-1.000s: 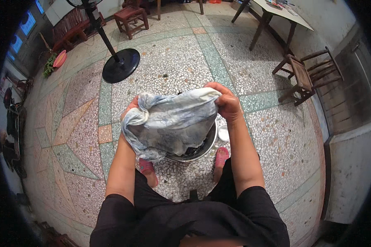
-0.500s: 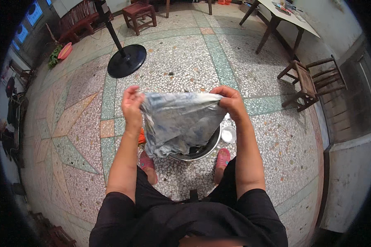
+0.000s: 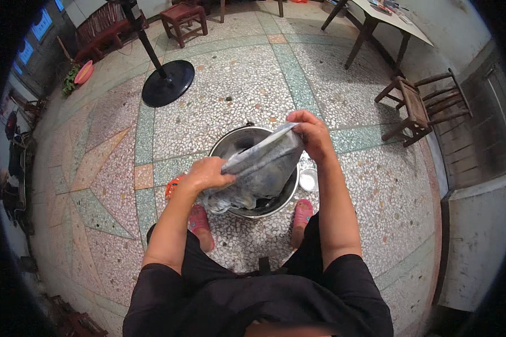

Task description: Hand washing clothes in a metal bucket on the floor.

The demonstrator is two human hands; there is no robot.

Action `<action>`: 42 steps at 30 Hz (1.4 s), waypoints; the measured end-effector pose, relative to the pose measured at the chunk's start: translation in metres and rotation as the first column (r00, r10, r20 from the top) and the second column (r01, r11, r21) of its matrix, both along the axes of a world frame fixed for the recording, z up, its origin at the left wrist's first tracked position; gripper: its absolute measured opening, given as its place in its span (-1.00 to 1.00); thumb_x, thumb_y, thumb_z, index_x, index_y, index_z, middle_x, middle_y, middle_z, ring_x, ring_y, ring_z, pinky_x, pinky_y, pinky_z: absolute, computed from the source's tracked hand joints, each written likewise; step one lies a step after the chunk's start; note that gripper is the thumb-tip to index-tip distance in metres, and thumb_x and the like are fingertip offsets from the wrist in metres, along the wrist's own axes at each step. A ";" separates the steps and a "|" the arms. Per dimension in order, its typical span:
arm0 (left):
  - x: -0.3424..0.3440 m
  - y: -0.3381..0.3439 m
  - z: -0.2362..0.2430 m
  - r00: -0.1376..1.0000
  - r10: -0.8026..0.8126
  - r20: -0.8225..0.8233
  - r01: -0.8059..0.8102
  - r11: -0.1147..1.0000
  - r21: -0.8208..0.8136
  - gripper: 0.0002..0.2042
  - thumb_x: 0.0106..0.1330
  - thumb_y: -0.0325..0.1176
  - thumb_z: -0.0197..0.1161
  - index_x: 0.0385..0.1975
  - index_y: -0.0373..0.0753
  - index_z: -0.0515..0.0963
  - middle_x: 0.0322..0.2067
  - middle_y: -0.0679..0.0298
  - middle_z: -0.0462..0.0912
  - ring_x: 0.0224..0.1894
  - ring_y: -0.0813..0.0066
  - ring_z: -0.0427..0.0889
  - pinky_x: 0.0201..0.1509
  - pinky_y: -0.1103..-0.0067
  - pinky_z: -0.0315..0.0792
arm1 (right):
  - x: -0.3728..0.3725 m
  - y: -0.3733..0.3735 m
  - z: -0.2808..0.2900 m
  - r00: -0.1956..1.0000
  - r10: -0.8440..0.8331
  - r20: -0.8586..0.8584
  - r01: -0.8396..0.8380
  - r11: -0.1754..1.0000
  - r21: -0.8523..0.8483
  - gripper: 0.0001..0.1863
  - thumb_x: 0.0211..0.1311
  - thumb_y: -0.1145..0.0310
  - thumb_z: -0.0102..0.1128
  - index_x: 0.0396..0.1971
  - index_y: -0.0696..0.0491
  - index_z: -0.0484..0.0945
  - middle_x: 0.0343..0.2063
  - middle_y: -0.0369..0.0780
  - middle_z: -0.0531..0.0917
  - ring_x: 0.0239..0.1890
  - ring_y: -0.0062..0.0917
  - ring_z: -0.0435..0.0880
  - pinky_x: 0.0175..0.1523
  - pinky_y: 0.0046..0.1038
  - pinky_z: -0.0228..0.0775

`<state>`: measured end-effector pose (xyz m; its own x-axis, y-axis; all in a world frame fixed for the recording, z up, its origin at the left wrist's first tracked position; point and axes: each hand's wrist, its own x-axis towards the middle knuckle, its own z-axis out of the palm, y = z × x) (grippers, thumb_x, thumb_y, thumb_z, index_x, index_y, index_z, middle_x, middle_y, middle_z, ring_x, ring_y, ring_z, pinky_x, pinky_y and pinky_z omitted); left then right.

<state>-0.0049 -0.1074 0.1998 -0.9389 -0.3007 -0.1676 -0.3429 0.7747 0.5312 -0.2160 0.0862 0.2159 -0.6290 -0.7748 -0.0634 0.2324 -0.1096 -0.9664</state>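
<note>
A wet grey-blue cloth (image 3: 267,165) hangs slantwise over a round metal basin (image 3: 233,140) on the floor. My right hand (image 3: 314,135) pinches its upper right corner, higher than the other side. Lower down, my left hand (image 3: 209,173) grips the cloth's edge on the left. The lower part of the cloth droops in folds across the basin's near left rim, and dark material shows inside the basin. Just right of the basin stands a small white tub (image 3: 308,180). Partly behind my left forearm lies an orange-red object (image 3: 175,186) whose kind I cannot make out.
My feet in pink sandals (image 3: 302,212) flank the basin's near side. A black round stand base (image 3: 168,83) with a pole is at the far left. To the right are a wooden chair (image 3: 413,112) and a table (image 3: 396,22); a red-brown stool (image 3: 184,21) stands far back.
My left hand has come down and inward, closing on the cloth's edge. The cloth, earlier spread wide, now slopes down to the left, uncovering the basin's far rim. My right hand stays nearly in place.
</note>
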 end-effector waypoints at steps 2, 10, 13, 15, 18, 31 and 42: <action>-0.009 -0.003 0.012 0.977 0.068 0.202 -0.120 0.960 0.255 -0.50 -0.04 -0.03 0.27 -0.21 -0.32 0.49 -0.37 0.08 0.58 -0.31 0.25 0.58 -0.17 0.46 0.43 | -0.013 0.007 -0.009 0.996 -0.039 0.083 0.052 0.985 -0.163 -0.70 -0.17 0.42 0.04 -0.32 0.14 0.47 -0.42 -0.28 0.52 -0.37 -0.60 0.45 -0.23 -0.60 0.28; -0.003 -0.037 0.012 0.610 0.773 -0.173 0.142 0.108 0.984 -0.79 0.20 -0.24 0.09 -0.38 -0.28 0.44 -0.35 0.11 0.56 -0.29 0.34 0.57 -0.17 0.47 0.47 | 0.043 -0.013 -0.002 0.576 0.662 -0.480 -0.400 0.740 0.541 -0.63 -0.14 0.29 0.23 -0.28 0.15 0.51 -0.43 -0.23 0.57 -0.26 -0.52 0.52 -0.14 -0.45 0.33; -0.013 -0.032 -0.018 0.570 0.821 -0.017 0.134 -0.073 0.988 -0.77 0.24 -0.20 0.05 -0.36 -0.26 0.43 -0.31 0.13 0.55 -0.30 0.31 0.57 -0.17 0.44 0.47 | 0.013 -0.005 0.006 0.921 0.279 -0.272 -0.285 0.958 0.018 -0.75 -0.12 0.38 0.21 -0.36 0.12 0.53 -0.47 -0.29 0.55 -0.36 -0.65 0.50 -0.25 -0.56 0.36; -0.040 0.004 -0.024 0.619 0.769 0.158 0.110 -0.284 0.953 -0.77 0.24 -0.17 0.04 -0.40 -0.23 0.41 -0.37 0.18 0.55 -0.36 0.33 0.56 -0.21 0.43 0.48 | 0.002 -0.023 -0.010 0.985 0.066 0.158 -0.026 0.969 -0.246 -0.68 -0.09 0.34 0.20 -0.28 0.11 0.48 -0.41 -0.29 0.54 -0.37 -0.61 0.50 -0.22 -0.55 0.37; -0.052 0.012 -0.046 0.598 0.763 0.248 0.075 -0.361 0.930 -0.75 0.23 -0.13 0.04 -0.40 -0.20 0.42 -0.41 0.23 0.55 -0.39 0.36 0.56 -0.24 0.45 0.47 | 0.053 -0.085 -0.055 0.944 0.086 -0.319 0.036 0.933 0.358 -0.67 -0.01 0.22 0.14 -0.23 0.03 0.42 -0.35 -0.24 0.53 -0.38 -0.57 0.51 -0.24 -0.50 0.36; -0.038 0.001 -0.113 0.895 0.433 -0.109 0.330 -0.476 0.815 -0.77 0.15 -0.16 -0.01 -0.46 -0.17 0.46 -0.46 0.29 0.50 -0.41 0.44 0.47 -0.30 0.49 0.40 | 0.136 -0.091 -0.070 0.539 -0.221 -0.813 0.254 0.963 -0.093 -0.80 -0.14 0.22 0.10 -0.73 0.03 0.46 -0.72 -0.13 0.47 -0.64 -0.19 0.45 -0.54 -0.26 0.29; -0.043 0.054 -0.067 0.585 0.809 -0.057 0.123 -0.019 0.992 -0.80 0.21 -0.19 -0.10 -0.48 -0.11 0.43 -0.58 0.38 0.38 -0.53 0.50 0.40 -0.42 0.51 0.38 | 0.133 -0.087 -0.076 0.457 -0.227 -0.860 0.229 0.964 -0.133 -0.79 -0.14 0.19 0.08 -0.72 0.01 0.49 -0.63 -0.15 0.53 -0.56 -0.23 0.51 -0.46 -0.34 0.32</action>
